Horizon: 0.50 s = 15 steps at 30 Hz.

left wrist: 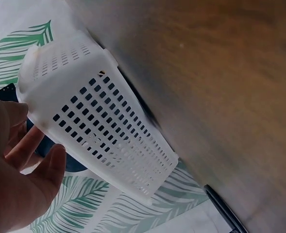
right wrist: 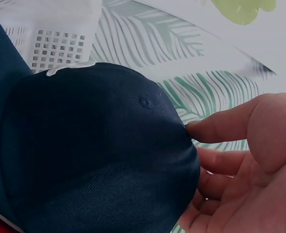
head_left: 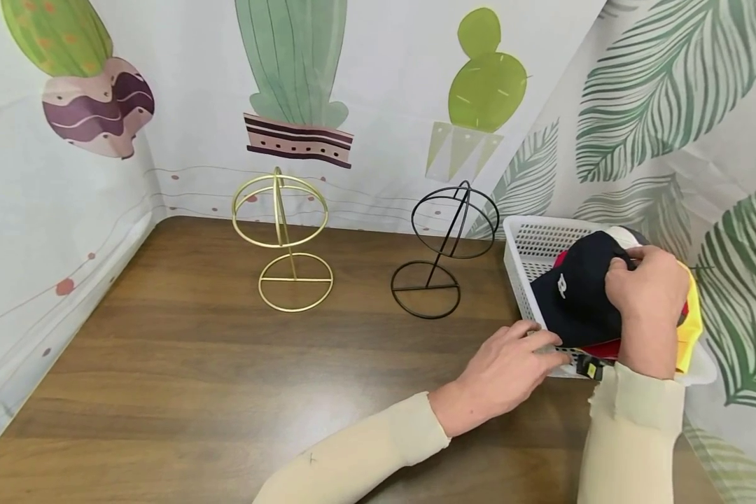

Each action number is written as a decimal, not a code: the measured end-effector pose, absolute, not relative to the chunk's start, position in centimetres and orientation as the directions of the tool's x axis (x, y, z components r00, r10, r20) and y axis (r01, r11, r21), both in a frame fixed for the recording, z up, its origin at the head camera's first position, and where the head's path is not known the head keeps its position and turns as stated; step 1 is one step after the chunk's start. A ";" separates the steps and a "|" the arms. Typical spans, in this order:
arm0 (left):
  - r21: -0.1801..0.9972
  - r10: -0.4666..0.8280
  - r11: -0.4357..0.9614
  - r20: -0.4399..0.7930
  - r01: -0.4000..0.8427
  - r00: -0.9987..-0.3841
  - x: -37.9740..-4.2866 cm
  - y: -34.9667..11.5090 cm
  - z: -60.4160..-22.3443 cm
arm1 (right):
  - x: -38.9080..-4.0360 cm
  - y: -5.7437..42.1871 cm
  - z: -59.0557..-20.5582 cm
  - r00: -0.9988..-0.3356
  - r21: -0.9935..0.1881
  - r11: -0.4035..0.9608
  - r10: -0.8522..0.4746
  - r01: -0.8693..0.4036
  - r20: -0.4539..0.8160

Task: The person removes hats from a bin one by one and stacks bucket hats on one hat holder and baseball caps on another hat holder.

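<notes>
The right hand [head_left: 652, 290] has the navy baseball cap [head_left: 589, 290] pinched between thumb and fingers at the edge opposite the brim [head_left: 551, 308]. The cap is in the white plastic basket [head_left: 521, 273], over a yellow item [head_left: 693, 322] and some red fabric [head_left: 605, 350], at the right edge of the wooden table [head_left: 227, 392]. The left hand [head_left: 500, 367] is by the basket's front left corner, fingers apart and loose over the rim; I can't tell whether they touch the brim.

I'd expect the cap to be light, its crown soft enough to fold under a pinch and its brim stiffer. Cloth like that shouldn't slip or break. A pinch at the back suits it, and the brim would make a steady second hold.

The leaf-print curtain [head_left: 642, 98] crowds the right side, and the brim could snag on the basket's left rim. The black wire stand [head_left: 425, 288] is near that side, the gold wire stand [head_left: 295, 280] farther left. The roomiest path runs along the table's front.
</notes>
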<state>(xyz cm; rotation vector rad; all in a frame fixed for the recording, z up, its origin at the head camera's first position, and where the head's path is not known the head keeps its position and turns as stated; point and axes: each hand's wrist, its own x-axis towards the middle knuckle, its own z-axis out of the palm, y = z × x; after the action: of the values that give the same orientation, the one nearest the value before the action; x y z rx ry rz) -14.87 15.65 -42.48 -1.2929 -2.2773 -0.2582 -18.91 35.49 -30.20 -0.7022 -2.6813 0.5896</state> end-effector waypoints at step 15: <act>-0.123 0.767 0.543 0.476 0.831 -0.431 -15.2 16.1 -42.2 | -18.0 35.6 -31.0 -0.797 -0.574 0.736 0.561 0.359 0.222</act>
<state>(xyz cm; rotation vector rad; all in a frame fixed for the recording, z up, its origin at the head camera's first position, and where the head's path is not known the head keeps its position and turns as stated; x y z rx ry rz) -15.22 16.09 -42.19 -1.2926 -2.3010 -0.1778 -18.02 35.65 -31.01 -0.7078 -2.5555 0.7323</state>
